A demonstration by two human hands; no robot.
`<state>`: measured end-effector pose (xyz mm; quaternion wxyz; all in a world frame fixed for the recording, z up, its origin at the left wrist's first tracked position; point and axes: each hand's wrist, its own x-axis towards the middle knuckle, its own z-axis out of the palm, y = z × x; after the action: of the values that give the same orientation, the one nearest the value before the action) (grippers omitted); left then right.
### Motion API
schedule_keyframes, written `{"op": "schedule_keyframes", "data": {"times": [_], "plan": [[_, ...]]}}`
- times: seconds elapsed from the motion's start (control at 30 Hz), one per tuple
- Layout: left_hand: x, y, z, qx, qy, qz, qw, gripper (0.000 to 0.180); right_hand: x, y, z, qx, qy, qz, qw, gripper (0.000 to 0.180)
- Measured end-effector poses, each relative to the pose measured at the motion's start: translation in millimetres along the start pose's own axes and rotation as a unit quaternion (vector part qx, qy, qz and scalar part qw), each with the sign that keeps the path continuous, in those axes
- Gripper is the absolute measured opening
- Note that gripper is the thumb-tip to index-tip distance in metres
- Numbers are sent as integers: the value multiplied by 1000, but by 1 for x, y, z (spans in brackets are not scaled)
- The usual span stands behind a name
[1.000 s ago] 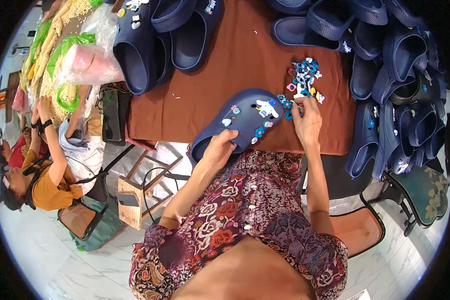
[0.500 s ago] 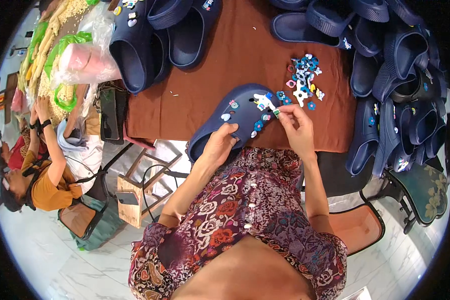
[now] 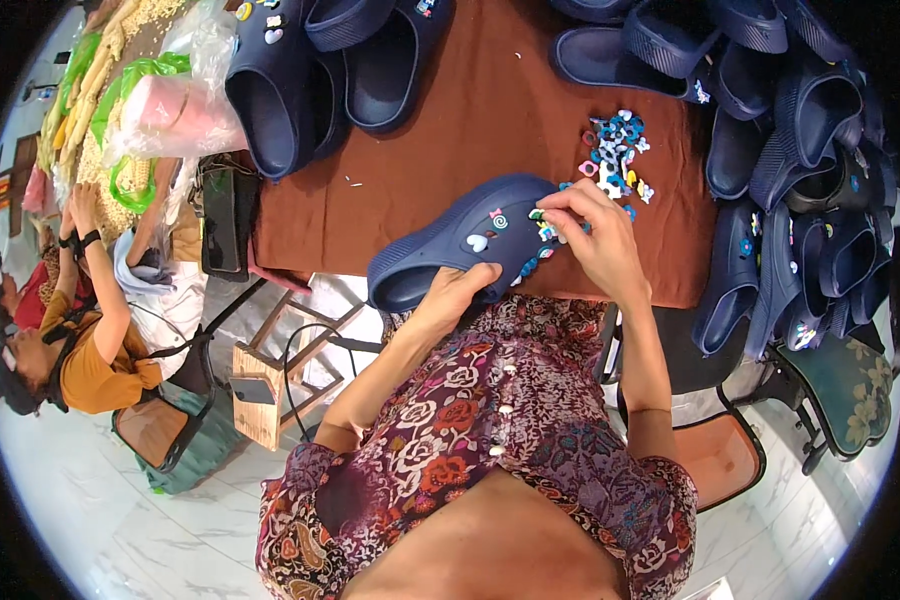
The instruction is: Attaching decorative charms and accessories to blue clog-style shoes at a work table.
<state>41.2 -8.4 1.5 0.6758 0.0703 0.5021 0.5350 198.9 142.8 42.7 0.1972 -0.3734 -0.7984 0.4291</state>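
A navy blue clog point(image 3: 440, 235) lies tilted at the front edge of the table, its toe toward the right. My left hand point(image 3: 457, 295) grips it by the near side, thumb on top. Small decorations sit on its upper, among them a white heart charm point(image 3: 477, 243) and a swirl lollipop charm point(image 3: 499, 221). My right hand point(image 3: 592, 232) is at the toe, its fingers pinching a small green and white shoe charm point(image 3: 537, 214) against the upper. Those fingers partly cover the other charms there.
A pile of loose charms point(image 3: 615, 150) lies on the brown tablecloth point(image 3: 460, 120) beyond my right hand. Navy clogs point(image 3: 590, 60) crowd the right side, with more clogs point(image 3: 390, 85) at the back left. On the left, a co-worker point(image 3: 100, 350) reaches toward a heap of pale pieces.
The clog has rolled toward me, turning its decorated upper nearer side down. My right hand has brought the charm leftward onto the upper, while the left keeps its grip.
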Motion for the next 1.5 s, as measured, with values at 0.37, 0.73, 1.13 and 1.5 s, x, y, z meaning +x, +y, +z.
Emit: {"op": "schedule_keyframes", "data": {"times": [0.37,0.73,1.13,1.5], "plan": [[6,3,0,10,-23,42,999,48,9,-2,-19,-58,-90,-60,992,10],[8,18,3,40,-37,28,998,47,9,-7,-17,-122,-92,-147,977,8],[5,24,7,39,-24,13,999,49,0,1,-3,-60,-5,-109,992,13],[-12,22,17,210,-57,78,973,53,-13,10,-13,-45,-42,-140,988,11]]}}
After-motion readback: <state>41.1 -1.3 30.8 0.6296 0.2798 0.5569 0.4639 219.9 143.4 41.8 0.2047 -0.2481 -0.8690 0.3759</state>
